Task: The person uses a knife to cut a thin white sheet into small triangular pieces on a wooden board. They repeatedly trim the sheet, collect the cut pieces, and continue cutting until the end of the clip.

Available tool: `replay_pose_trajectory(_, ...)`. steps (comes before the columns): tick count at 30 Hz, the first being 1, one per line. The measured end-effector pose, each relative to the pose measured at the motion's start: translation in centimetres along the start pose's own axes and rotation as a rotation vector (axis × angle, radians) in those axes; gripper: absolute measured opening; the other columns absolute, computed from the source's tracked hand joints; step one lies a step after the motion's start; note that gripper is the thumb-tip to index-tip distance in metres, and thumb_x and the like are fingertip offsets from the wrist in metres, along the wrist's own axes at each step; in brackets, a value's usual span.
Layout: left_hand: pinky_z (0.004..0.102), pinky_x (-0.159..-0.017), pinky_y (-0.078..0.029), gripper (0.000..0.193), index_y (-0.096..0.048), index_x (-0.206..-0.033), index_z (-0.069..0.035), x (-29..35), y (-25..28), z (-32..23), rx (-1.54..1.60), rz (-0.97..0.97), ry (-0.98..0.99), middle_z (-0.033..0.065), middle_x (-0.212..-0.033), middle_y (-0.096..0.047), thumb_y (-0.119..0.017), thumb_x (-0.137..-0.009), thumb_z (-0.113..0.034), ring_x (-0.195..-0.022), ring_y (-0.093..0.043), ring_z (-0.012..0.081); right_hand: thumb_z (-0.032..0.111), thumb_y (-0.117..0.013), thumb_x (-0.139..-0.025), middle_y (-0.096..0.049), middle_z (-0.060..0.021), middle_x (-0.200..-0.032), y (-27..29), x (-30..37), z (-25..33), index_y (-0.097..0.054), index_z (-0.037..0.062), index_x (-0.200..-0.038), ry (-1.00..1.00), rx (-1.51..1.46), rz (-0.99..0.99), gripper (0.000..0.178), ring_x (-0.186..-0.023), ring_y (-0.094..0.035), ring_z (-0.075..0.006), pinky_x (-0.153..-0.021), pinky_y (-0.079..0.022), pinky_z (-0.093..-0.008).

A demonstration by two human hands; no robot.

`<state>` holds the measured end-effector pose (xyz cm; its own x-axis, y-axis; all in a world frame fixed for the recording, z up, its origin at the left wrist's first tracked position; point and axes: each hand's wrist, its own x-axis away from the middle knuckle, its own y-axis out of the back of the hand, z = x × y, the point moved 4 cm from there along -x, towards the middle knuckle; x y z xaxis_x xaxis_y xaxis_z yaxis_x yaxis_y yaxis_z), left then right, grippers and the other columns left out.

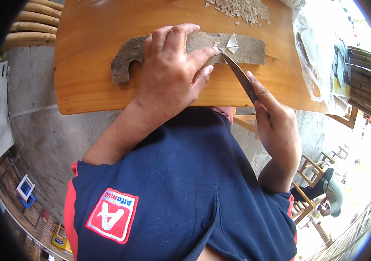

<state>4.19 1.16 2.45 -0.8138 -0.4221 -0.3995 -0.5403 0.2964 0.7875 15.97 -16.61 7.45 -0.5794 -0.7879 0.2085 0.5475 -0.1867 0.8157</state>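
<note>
On one board, left hand rests spread; right hand grips one knife.

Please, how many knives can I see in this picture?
1. The knife is in the right hand, with its tip at the small white pieces on the board. Any under the plastic bag or the left hand would be hidden.

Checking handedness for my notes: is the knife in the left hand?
No: the right hand holds the knife, and the left hand rests on the board.
</note>
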Motion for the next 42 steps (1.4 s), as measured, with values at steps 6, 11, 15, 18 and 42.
replay_pose_trajectory(6, 0.0448, -0.108, -0.040, 0.032, -0.078, -0.114, -0.020, -0.3, -0.2, 0.0, -0.016, -0.002, -0.002, 0.0111, -0.136, -0.058, -0.080, -0.082, -0.017, -0.123, -0.050, 0.0322, -0.009, -0.058, -0.094, -0.074, -0.0232, -0.107, -0.1, -0.1, -0.1, -0.064, 0.0085, -0.141, 0.028, -0.018, 0.030, 0.051, -0.088, -0.074, -0.0257, -0.086, -0.055, -0.0316)
replay_pose_trajectory(11, 0.0443, -0.108, -0.040, 0.031, -0.078, -0.114, -0.020, -0.3, -0.3, 0.1, -0.010, -0.018, -0.001, 0.0110, -0.136, -0.059, -0.080, -0.082, -0.017, -0.123, -0.050, 0.0318, -0.010, -0.058, -0.093, -0.074, -0.0225, -0.108, 0.2, -0.4, -0.6, -0.065, 0.0100, -0.141, 0.010, -0.006, -0.009, 0.052, -0.090, -0.075, -0.0255, -0.086, -0.055, -0.0319)
replay_pose_trajectory(15, 0.0436, -0.108, -0.040, 0.031, -0.078, -0.113, -0.019, -0.3, -0.3, 0.1, -0.003, -0.016, -0.002, 0.0107, -0.136, -0.059, -0.080, -0.083, -0.017, -0.123, -0.050, 0.0315, -0.010, -0.059, -0.093, -0.074, -0.0213, -0.113, -0.1, -0.3, -0.5, -0.066, 0.0104, -0.140, 0.007, 0.003, 0.026, 0.052, -0.093, -0.076, -0.0261, -0.087, -0.056, -0.0335)
replay_pose_trajectory(18, 0.0433, -0.108, -0.040, 0.029, -0.078, -0.113, -0.019, -0.3, -0.3, 0.1, 0.012, -0.022, 0.000, 0.0105, -0.135, -0.060, -0.080, -0.083, -0.016, -0.123, -0.050, 0.0313, -0.010, -0.059, -0.093, -0.074, -0.0201, -0.117, -0.3, -0.1, -0.3, -0.067, 0.0098, -0.139, 0.030, 0.012, 0.013, 0.051, -0.098, -0.076, -0.0265, -0.089, -0.056, -0.0346)
replay_pose_trajectory(42, 0.0453, -0.105, -0.043, 0.014, -0.074, -0.095, -0.015, -3.5, -2.7, -0.9, -0.047, -0.054, 0.078, 0.0096, -0.125, -0.065, -0.079, -0.083, -0.015, -0.122, -0.054, 0.0337, -0.006, -0.058, -0.094, -0.072, -0.0182, -0.116, -0.9, -0.2, -3.1, -0.065, 0.0094, -0.139, -0.033, -0.213, -0.078, 0.048, -0.103, -0.072, -0.0280, -0.091, -0.054, -0.0367)
